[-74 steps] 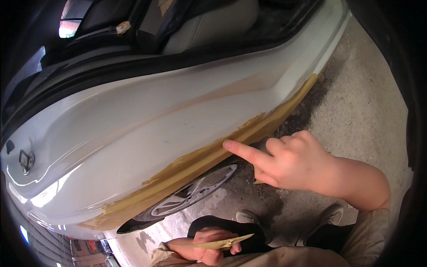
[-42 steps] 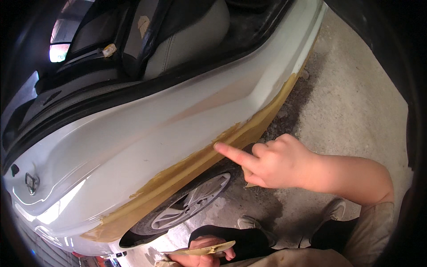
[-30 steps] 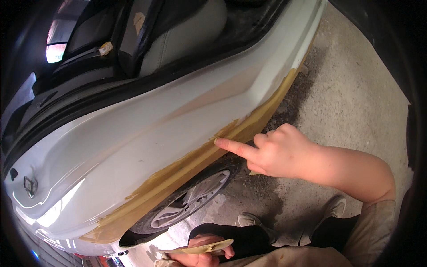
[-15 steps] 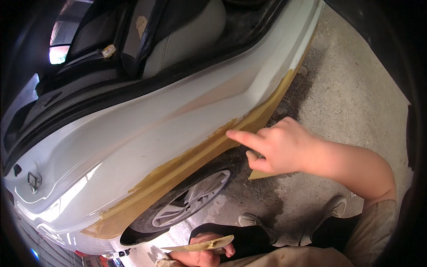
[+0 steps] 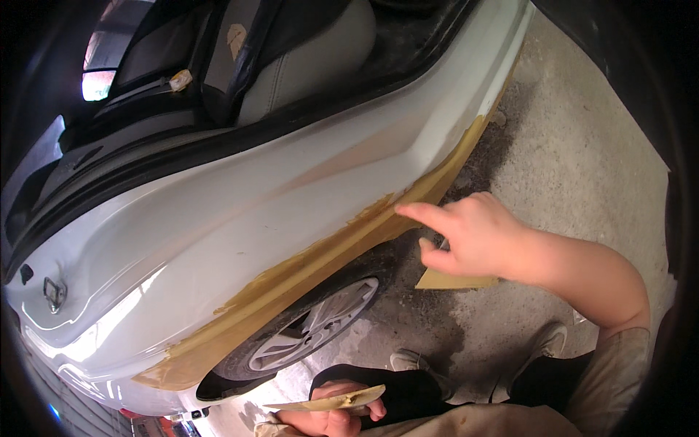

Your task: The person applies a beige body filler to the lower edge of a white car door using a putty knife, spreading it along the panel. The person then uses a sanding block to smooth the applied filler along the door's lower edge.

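Observation:
My right hand (image 5: 480,233) is beside the car's rear wheel arch, its index finger stretched onto the yellow filler (image 5: 328,251) spread along the white body panel (image 5: 240,204). A thin, flat yellow spreader (image 5: 455,281) juts out from below this hand, apparently gripped by its curled fingers, which are hidden. Low in the picture, my left hand (image 5: 338,419) is closed around a yellow flat plate (image 5: 328,402) bearing a dab of putty. That plate is tilted nearly edge-on, close to my lap.
Below the filler strip sits the car's wheel (image 5: 313,328) with a silver rim. The opening above the panel shows a grey seat (image 5: 313,65). Grey concrete floor (image 5: 582,146) with dark stains stretches to the right. My shoes (image 5: 550,339) rest near the wheel.
My right hand has shifted slightly to the right, its fingertip moving along the filler's upper edge. More of the yellow spreader shows beneath it. My left hand stays nearly still.

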